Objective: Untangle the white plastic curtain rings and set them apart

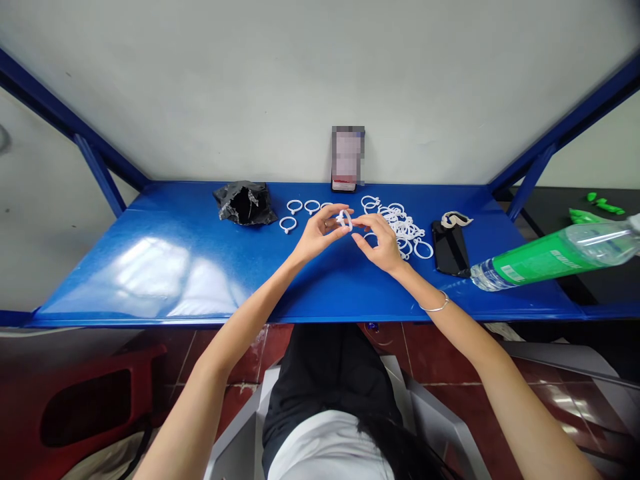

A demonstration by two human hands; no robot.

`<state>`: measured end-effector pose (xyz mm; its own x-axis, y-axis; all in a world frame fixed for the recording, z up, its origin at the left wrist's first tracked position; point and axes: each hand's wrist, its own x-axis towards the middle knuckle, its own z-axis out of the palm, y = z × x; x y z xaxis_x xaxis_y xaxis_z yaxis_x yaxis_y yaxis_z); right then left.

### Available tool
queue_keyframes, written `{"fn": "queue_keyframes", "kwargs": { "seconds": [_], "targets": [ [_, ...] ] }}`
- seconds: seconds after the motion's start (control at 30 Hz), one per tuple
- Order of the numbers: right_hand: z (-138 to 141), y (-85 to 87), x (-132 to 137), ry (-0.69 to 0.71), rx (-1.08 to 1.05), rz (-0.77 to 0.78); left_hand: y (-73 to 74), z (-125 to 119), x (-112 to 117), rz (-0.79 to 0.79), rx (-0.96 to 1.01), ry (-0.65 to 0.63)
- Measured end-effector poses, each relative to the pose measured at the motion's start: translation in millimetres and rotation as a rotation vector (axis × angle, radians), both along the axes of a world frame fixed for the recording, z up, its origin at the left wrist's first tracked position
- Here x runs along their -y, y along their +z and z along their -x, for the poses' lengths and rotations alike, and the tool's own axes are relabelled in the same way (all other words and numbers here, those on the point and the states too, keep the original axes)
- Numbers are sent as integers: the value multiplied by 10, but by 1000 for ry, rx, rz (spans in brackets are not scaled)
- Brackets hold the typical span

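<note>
Between the thumb and fingers of my left hand is a white plastic curtain ring, held up over the table and seen partly edge-on. My right hand is close on the ring's right side. Its index fingertip is at the ring, and its thumb is apart below, with a gap between them. Behind and right of my right hand lies a loose pile of similar white rings, partly hidden by that hand. Several single rings lie spaced out left of my left hand, each with a small knob.
A crumpled black plastic bag sits open at the back left of the blue table. One phone leans on the wall. Another black phone lies right of the pile beside a whitish curled strip. A green-labelled bottle is farther right.
</note>
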<state>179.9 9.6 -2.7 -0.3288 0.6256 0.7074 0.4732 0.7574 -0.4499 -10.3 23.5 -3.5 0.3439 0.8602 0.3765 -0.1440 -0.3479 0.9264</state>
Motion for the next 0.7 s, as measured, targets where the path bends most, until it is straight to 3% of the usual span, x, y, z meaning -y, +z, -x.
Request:
{"fn": "queue_keyframes", "kwargs": {
  "seconds": [0.2,0.33,0.5,0.7],
  "targets": [
    [-12,-18,-46,-54,59,-86,20,8,-11,46,64,-85],
    [-6,-22,-40,-8,8,-70,5,3,-23,56,83,-123],
    [-10,-11,-20,-12,-48,14,6,19,-35,105,115,-58],
    [-23,-3,-6,-20,-95,-17,6,25,-42,146,135,-1]
  ]
}}
